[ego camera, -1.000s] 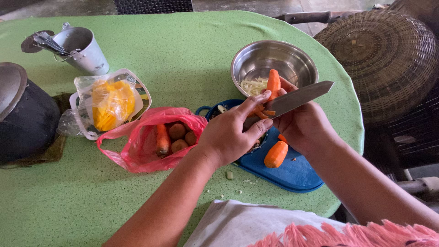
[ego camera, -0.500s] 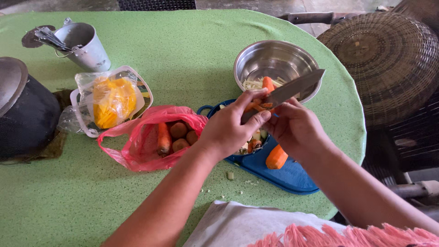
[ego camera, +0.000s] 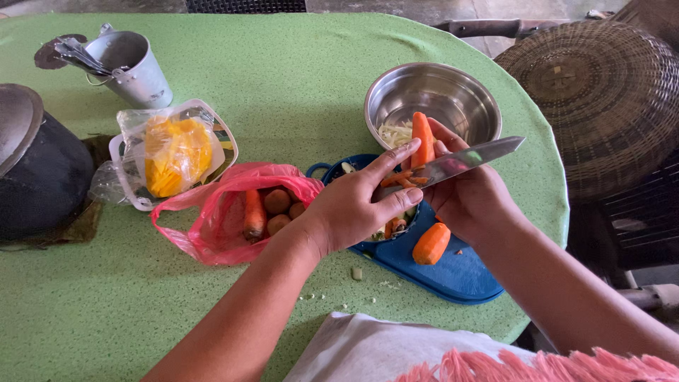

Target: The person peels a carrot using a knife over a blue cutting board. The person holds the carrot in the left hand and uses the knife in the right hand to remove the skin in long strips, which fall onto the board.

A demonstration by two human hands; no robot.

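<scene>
Partly hidden carrot (ego camera: 422, 138) behind fingers (ego camera: 385, 166)

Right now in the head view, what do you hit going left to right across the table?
Dark pot → metal cup → tray of bagged yellow food → pink bag of carrots and potatoes → left hand → right hand holding knife → woven basket.

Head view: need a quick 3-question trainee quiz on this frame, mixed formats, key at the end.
1. True or false: the knife is in the left hand.
2. The peeled carrot piece lies on: A) the blue cutting board B) the steel bowl C) the pink bag
3. Fill in: the carrot being peeled is held over the blue ____.

Key: 1 false, the right hand holds it; 2 A; 3 cutting board.
</scene>
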